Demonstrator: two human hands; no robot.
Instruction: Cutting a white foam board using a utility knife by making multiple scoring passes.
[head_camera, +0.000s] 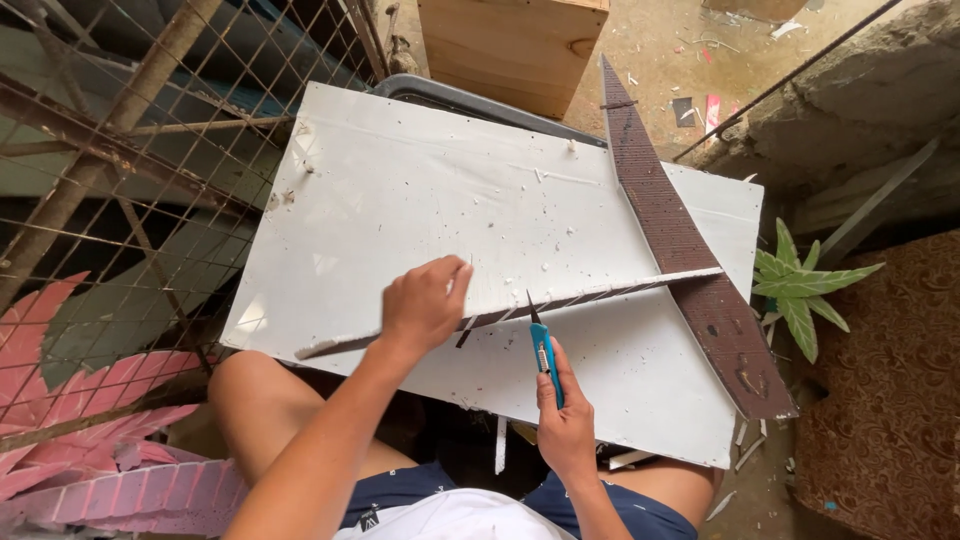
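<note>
A large white board (420, 200) lies across my bare knees. On it stands a long thin white strip (600, 292) on edge, running from lower left to upper right. My left hand (425, 303) presses on this strip near its middle. My right hand (565, 425) grips a blue utility knife (543, 355), its blade tip touching the strip just right of my left hand. A long dark brown curved piece (680, 240) lies across the board's right side, under the strip's far end.
A rusty wire mesh frame (120, 150) stands at the left. Pink feather-shaped cutouts (90, 440) lie at lower left. A wooden box (510, 45) is beyond the board, a green leaf cutout (800, 285) and a brown patterned cushion (890, 400) at the right. White scraps litter the board.
</note>
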